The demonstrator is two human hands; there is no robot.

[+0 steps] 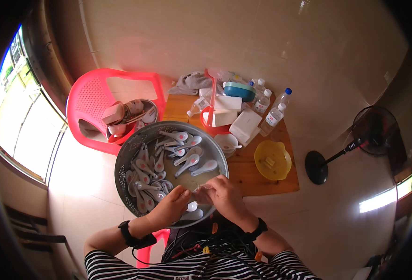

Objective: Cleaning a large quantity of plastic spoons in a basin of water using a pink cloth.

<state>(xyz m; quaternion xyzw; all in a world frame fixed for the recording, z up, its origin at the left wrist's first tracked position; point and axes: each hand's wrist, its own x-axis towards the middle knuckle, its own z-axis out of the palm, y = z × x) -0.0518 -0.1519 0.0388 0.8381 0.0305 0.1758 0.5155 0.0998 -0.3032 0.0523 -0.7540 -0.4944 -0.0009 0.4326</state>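
Observation:
A large grey metal basin (122,184) with perforated sides stands in front of me, holding many white soup spoons (187,163) with red marks. Over its near edge, my left hand (171,207) and my right hand (227,198) come close together, fingers pinched. Between their fingertips is a small, clear, crinkled piece of plastic film (199,192); its exact kind is hard to make out. Both hands appear to grip it. Beneath them, a few more spoons lie partly hidden. Dark bands circle both my wrists.
Behind the basin, a wooden table (241,170) carries plastic bottles (273,116), white tissue packs (245,126), a red basket, a teal container (239,91) and a yellow dish (272,161). A pink chair (91,95) at left bears bowls. At right stands a black fan (317,167).

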